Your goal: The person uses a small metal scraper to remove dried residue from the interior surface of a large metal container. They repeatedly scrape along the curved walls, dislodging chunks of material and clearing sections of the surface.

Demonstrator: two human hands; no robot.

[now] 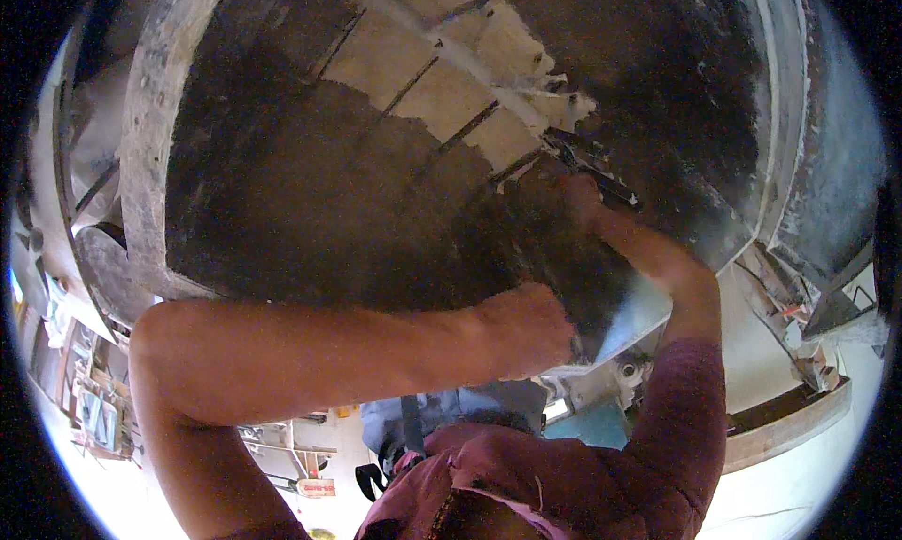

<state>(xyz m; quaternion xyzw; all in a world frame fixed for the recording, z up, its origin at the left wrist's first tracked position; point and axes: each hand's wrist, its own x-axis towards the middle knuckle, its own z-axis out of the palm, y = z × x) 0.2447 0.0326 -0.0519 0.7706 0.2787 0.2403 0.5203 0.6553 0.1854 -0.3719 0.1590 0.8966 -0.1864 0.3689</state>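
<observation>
A large dark panel (317, 209) fills most of the view, with a torn-edged pale area (430, 82) crossed by narrow dark strips. At the lower right corner of that area, my right hand (583, 193) grips a dark elongated object (599, 173); its exact kind is unclear. Nearer my body, my left hand (535, 323) is bent into a fist close to the panel's lower edge. Its fingertips are hidden, and whether it holds anything cannot be told.
A mottled pale rim (151, 131) borders the panel on the left, and another curved edge (775, 117) runs down its right side. Shelving with assorted items (99, 406) stands at lower left. A curved wooden edge (796, 427) lies at lower right.
</observation>
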